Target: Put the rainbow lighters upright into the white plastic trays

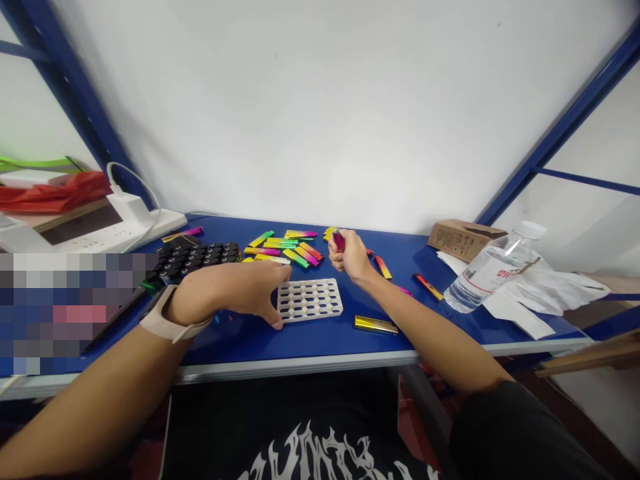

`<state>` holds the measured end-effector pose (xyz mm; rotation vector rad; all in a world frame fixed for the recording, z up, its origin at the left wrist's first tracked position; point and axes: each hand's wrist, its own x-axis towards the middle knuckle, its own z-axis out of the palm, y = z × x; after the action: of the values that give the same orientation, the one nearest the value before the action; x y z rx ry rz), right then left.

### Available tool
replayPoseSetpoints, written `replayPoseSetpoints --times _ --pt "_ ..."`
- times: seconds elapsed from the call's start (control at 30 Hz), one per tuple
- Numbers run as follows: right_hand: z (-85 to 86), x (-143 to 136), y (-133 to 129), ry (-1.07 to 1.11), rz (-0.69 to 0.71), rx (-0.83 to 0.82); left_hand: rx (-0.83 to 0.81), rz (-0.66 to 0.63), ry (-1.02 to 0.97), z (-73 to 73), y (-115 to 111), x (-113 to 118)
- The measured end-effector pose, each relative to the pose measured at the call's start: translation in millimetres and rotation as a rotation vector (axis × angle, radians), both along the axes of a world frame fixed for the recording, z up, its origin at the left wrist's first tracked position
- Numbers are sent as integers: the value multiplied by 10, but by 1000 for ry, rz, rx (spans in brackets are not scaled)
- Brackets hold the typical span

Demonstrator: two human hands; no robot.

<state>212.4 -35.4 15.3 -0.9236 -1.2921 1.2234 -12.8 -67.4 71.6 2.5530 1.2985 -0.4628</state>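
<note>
My left hand (245,290) curls round the left end of a white tray (310,299) with rows of oval holes, thumb at the near corner and fingers at the far one. The tray lies flat on the blue table. Beyond the tray's far right corner, my right hand (350,257) is closed round a shiny magenta piece (339,241) that looks like a lighter; its lower part is hidden in the fist. Yellow pieces (330,233) show just behind that hand. Loose metallic gradient lighters (293,247) lie in a scattered pile between the hands.
A yellow lighter (376,325) lies near the front edge. Many black pieces (200,260) stand grouped at left, beside a white power strip (130,230). At right are a tilted water bottle (493,270), a cardboard box (463,239) and a crumpled white bag (555,287).
</note>
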Motion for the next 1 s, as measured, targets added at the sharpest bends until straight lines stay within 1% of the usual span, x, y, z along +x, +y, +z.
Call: replayPoseSetpoints --times 0.23,0.43,0.5,0.57,0.67,0.73,0.77,0.83,0.9,0.93,1.0 --pt "32 25 -8 -12 -13 -16 -6 8 10 -6 -1 -2" --pt "10 27 -16 -30 -7 26 5 -6 -36 -23 -6 7" --pt "-7 11 -12 -25 22 27 0 -5 -45 -15 -14 12" --pt "-28 -6 -3 -3 80 36 -8 -8 -47 -7 -17 7" --pt "-68 -31 4 10 183 127 13 -45 -57 -13 -3 -30" --pt "-92 -50 -7 -54 213 209 66 -78 -61 -40 21 -63" --pt "-100 -60 -17 -104 203 239 105 -96 -79 -62 37 -76" --pt "-108 -79 -46 -218 146 281 127 -101 -71 -119 74 -92" --pt "-107 -94 -80 -323 85 321 225 -98 -99 -184 113 -94" --pt "-106 -99 -96 -372 76 337 266 -100 -94 -212 130 -91" --pt "-108 -107 -125 -436 102 343 314 -83 -44 -247 146 -82"
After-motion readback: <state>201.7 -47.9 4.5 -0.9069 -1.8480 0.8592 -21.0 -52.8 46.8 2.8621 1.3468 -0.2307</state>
